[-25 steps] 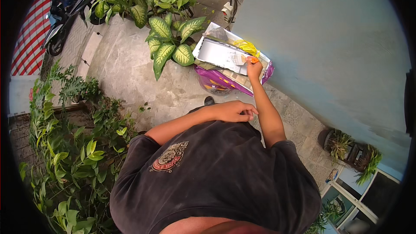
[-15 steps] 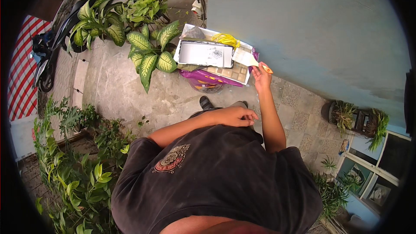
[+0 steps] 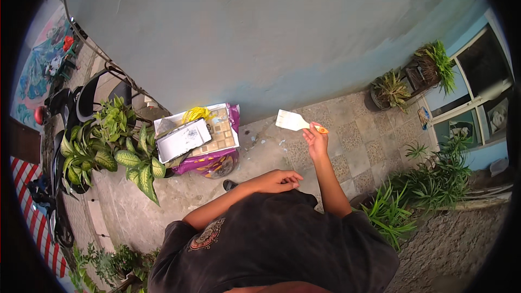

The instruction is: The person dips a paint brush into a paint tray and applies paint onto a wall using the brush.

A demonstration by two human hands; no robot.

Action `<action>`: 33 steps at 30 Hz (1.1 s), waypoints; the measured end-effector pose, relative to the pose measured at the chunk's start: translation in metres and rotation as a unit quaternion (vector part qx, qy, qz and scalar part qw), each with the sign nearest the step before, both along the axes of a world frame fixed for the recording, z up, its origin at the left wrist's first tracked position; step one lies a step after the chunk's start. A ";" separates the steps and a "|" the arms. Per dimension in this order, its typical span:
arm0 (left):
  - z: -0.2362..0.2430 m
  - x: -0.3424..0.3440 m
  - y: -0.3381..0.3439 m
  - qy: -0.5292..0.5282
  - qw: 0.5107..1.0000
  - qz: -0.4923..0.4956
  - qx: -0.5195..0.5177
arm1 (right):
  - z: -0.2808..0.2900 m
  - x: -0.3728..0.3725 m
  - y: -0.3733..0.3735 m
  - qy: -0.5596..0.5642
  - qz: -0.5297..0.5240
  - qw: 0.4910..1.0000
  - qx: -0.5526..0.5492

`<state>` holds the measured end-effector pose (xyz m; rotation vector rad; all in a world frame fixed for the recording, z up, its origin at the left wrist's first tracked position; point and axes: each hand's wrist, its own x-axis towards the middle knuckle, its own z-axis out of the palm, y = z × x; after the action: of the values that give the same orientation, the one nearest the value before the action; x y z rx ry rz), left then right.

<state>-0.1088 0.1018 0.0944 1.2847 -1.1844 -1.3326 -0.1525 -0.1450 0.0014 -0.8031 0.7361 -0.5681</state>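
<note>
My right hand [image 3: 317, 140] is raised in front of me and grips the orange handle of a wide paintbrush [image 3: 293, 121] with pale bristles that point left, toward the base of the blue-grey wall [image 3: 271, 38]. My left hand [image 3: 281, 180] rests flat against my stomach on my dark T-shirt, fingers loosely together and holding nothing. To the left on the ground stands a purple container [image 3: 209, 161] topped by a tiled board with a white paint tray [image 3: 183, 140] and something yellow [image 3: 196, 114] on it.
Large-leafed potted plants [image 3: 122, 152] and a parked scooter [image 3: 59, 130] stand at the left. Potted plants [image 3: 391, 89] and grassy clumps [image 3: 429, 184] line the right, by a blue window frame [image 3: 472, 97]. The ground is patterned paving [image 3: 358, 146].
My right hand has come away from the tray on the purple container, carrying the paintbrush. The view has swung right, toward the wall; my left hand has stayed on my stomach.
</note>
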 end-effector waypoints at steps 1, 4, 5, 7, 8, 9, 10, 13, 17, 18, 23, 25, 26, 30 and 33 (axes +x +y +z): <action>-0.003 -0.009 -0.013 0.007 1.000 -0.009 0.000 | 0.003 -0.017 -0.012 -0.001 -0.017 1.000 0.003; -0.005 -0.035 -0.058 0.001 0.998 -0.055 0.031 | 0.005 -0.070 -0.050 -0.004 -0.069 0.998 0.005; -0.002 -0.043 -0.074 0.002 0.996 -0.076 0.037 | 0.003 -0.087 -0.063 0.001 -0.088 0.996 0.007; 0.000 -0.059 -0.103 -0.003 0.994 -0.108 0.024 | 0.000 -0.120 -0.084 0.005 -0.118 0.993 0.008; 0.000 -0.065 -0.116 -0.004 0.992 -0.128 0.011 | -0.001 -0.135 -0.096 0.002 -0.131 0.991 0.001; -0.001 -0.072 -0.127 -0.006 0.990 -0.137 0.011 | 0.001 -0.149 -0.105 0.000 -0.143 0.990 -0.006; -0.005 -0.078 -0.138 -0.002 0.989 -0.148 0.005 | 0.003 -0.160 -0.112 0.002 -0.167 0.986 -0.005; 0.003 -0.090 -0.166 -0.016 0.981 -0.191 0.013 | -0.001 -0.195 -0.127 -0.010 -0.220 0.975 0.013; 0.003 -0.098 -0.194 -0.024 0.968 -0.246 0.037 | -0.009 -0.223 -0.138 -0.023 -0.285 0.958 0.021; -0.004 -0.100 -0.199 -0.011 0.966 -0.257 0.027 | -0.010 -0.226 -0.139 -0.019 -0.302 0.953 0.027; -0.034 -0.111 -0.241 0.019 0.941 -0.335 0.039 | -0.024 -0.239 -0.141 -0.023 -0.363 0.930 0.057; -0.039 -0.111 -0.260 0.020 0.919 -0.392 0.032 | -0.027 -0.241 -0.141 -0.016 -0.379 0.924 0.056; -0.042 -0.110 -0.274 0.029 0.911 -0.410 0.024 | -0.028 -0.241 -0.147 -0.007 -0.384 0.922 0.058; -0.007 -0.093 -0.325 -0.012 0.888 -0.457 0.040 | -0.016 -0.237 -0.170 -0.010 -0.418 0.907 0.051; -0.008 -0.077 -0.363 -0.017 0.880 -0.475 0.006 | -0.002 -0.229 -0.196 -0.003 -0.444 0.895 0.036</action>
<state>-0.1861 -0.2612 0.0862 0.7037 -1.9567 -1.9888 -0.3818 -0.3411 -0.0010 -0.3512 1.1081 -1.3535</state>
